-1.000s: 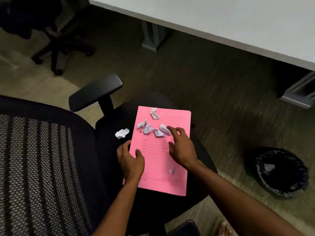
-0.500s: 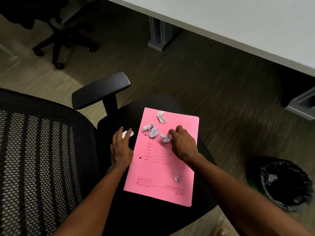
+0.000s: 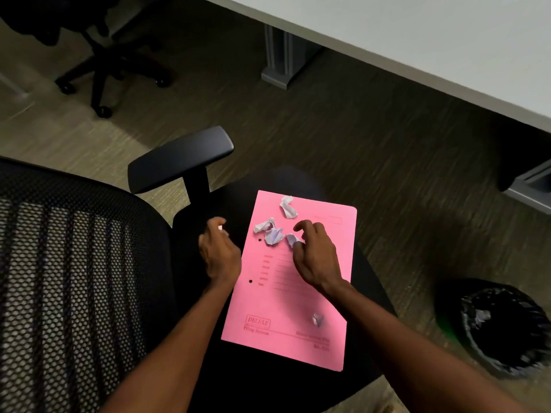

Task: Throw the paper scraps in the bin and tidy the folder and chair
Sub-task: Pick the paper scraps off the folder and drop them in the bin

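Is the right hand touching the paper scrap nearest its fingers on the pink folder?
Touching. In the head view, the right hand has its curled fingertips pressed on the scrap on the pink folder, with no gap visible.

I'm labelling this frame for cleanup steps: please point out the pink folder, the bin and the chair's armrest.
pink folder [image 3: 286, 305]: head view, bare middle of its cover.
bin [image 3: 504, 329]: head view, black liner inside its opening.
armrest [image 3: 179, 158]: head view, top of the black pad.
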